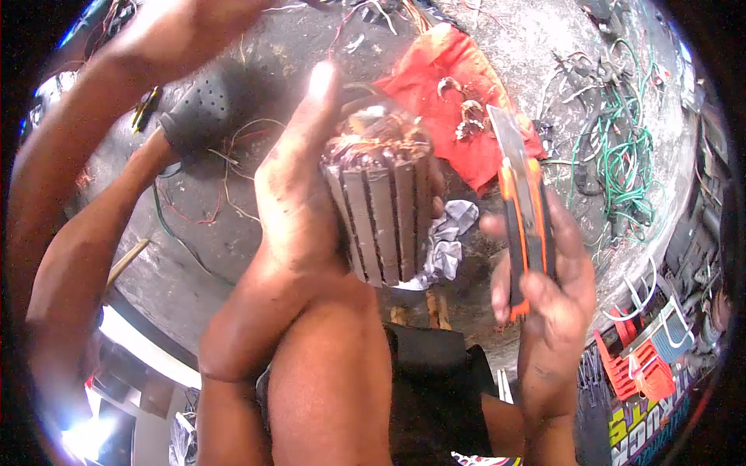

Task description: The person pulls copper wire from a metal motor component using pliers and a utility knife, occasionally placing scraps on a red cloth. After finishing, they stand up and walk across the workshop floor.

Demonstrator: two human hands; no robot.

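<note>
My left hand [291, 179] is wrapped around a motor armature [381, 221], its thumb pointing up. The armature has a grey slotted core, and cut-looking copper windings [381, 140] show at its upper end. To the right, my right hand [563, 272] grips a utility knife [525, 233] with an orange and black handle. The knife's blade [507, 132] is out and points upward, apart from the armature. Behind them a red cloth [443, 85] lies on the ground with several curled copper pieces [470, 116] on it.
Crumpled paper [451, 241] lies beyond the armature. Tangled green wires [625, 163] spread at the right, near red and grey plastic items [645, 361]. Another person's arm [85, 124] and dark perforated shoe [203, 109] are at the left. Loose wires [229, 159] lie near the shoe.
</note>
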